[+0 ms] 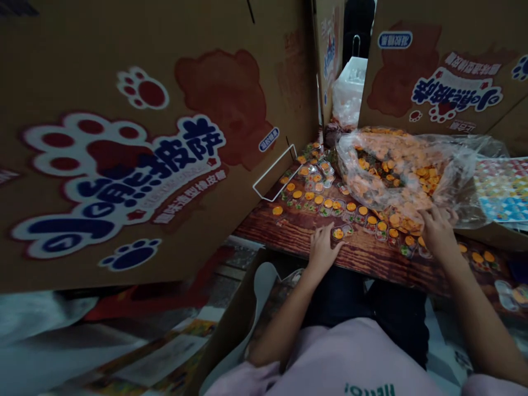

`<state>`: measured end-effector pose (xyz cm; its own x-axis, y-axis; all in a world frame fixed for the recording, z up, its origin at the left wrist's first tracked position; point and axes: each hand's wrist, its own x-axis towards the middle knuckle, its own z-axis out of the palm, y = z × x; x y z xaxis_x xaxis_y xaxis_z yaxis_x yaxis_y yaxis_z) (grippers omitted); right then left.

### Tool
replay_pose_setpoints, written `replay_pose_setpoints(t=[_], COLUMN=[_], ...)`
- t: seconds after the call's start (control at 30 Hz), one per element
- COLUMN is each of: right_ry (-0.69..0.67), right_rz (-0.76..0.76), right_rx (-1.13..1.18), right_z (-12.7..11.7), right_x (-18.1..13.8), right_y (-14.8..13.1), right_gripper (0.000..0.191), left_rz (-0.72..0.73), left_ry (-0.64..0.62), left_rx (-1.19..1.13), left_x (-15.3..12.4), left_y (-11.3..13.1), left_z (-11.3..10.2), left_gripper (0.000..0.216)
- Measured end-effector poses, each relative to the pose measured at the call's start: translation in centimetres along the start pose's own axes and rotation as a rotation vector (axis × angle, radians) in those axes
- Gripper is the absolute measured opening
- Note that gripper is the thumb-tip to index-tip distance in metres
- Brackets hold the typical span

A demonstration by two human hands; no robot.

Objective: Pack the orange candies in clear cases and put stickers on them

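Note:
My left hand (322, 247) rests on the wooden table (358, 258) with its fingers curled over a small clear packet with an orange centre (338, 233). My right hand (436, 231) reaches to the mouth of a big clear plastic bag (396, 170) full of the same orange packets, its fingers bent into the heap spilling out. Several small packets (325, 203) lie spread over the table between the bag and my left hand.
A large brown carton (124, 148) with paw prints leans close on the left, another carton (445, 71) stands behind the bag. A white wire frame (275, 171) lies at the table's left edge. A white-filled bag (348, 91) sits far back. An open box (235, 330) stands below the table.

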<state>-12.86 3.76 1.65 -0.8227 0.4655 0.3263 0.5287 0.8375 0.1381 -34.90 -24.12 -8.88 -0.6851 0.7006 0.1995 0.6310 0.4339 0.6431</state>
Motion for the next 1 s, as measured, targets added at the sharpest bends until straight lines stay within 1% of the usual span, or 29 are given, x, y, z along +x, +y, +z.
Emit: replay_pose_setpoints(t=[0.03, 0.1, 0.17, 0.2, 0.27, 0.3, 0.33, 0.37, 0.43, 0.5, 0.57, 0.67, 0.77, 0.87, 0.93, 1.0], right_ry=[0.057, 0.160, 0.183, 0.146, -0.005, -0.068, -0.103, -0.120, -0.110, -0.087, -0.081, -0.084, -0.067, -0.019, 0.060, 0.149], right_rz=[0.037, 0.135, 0.229, 0.259, 0.247, 0.232, 0.218, 0.205, 0.185, 0.159, 0.127, 0.112, 0.157, 0.241, 0.321, 0.385], right_rx=[0.083, 0.324, 0.628, 0.776, 1.011, 1.082, 1.119, 1.134, 1.113, 1.074, 1.051, 1.070, 1.133, 1.179, 1.139, 1.023], right_z=[-0.3, -0.6, -0.3, 0.2, 1.5, 2.3, 3.1, 3.8, 4.8, 5.3, 5.4, 5.8, 6.2, 5.8, 4.8, 3.5], right_x=[-0.8, -2.6, -4.1, -4.7, -5.3, -5.4, -5.4, -5.3, -5.3, -5.5, -5.8, -6.3, -6.2, -6.2, -6.9, -8.5], right_y=[-0.6, -2.6, -5.5, -7.0, -10.0, -11.3, -12.3, -13.0, -13.8, -14.0, -13.8, -13.7, -13.4, -12.9, -12.5, -12.3], right_gripper=[0.037, 0.033, 0.030, 0.030, 0.029, 0.028, 0.026, 0.026, 0.026, 0.027, 0.025, 0.023, 0.020, 0.017, 0.018, 0.020], left_rz=[-0.001, 0.021, 0.077, 0.113, 0.187, 0.220, 0.244, 0.258, 0.258, 0.257, 0.287, 0.334, 0.340, 0.372, 0.411, 0.448], left_ry=[-0.027, -0.081, -0.156, -0.203, -0.309, -0.360, -0.402, -0.430, -0.447, -0.442, -0.453, -0.478, -0.494, -0.519, -0.558, -0.617], left_rx=[-0.031, -0.085, -0.142, -0.171, -0.223, -0.242, -0.255, -0.265, -0.279, -0.284, -0.281, -0.268, -0.245, -0.250, -0.266, -0.279], left_x=[0.1, 0.2, 0.0, -0.1, -0.6, -0.8, -1.0, -1.2, -1.4, -1.5, -1.5, -1.4, -1.4, -1.1, -0.6, 0.2], left_y=[0.0, 0.2, 0.6, 0.9, 1.6, 2.0, 2.3, 2.6, 3.0, 3.2, 3.3, 3.4, 3.7, 4.2, 4.5, 4.8], left_z=[0.2, 0.4, 0.5, 0.6, 1.0, 1.2, 1.5, 1.8, 2.3, 2.5, 2.4, 2.1, 1.7, 1.4, 1.2, 1.2], left_gripper=[0.064, 0.061, 0.061, 0.062, 0.065, 0.067, 0.070, 0.072, 0.074, 0.073, 0.072, 0.074, 0.079, 0.086, 0.088, 0.081])
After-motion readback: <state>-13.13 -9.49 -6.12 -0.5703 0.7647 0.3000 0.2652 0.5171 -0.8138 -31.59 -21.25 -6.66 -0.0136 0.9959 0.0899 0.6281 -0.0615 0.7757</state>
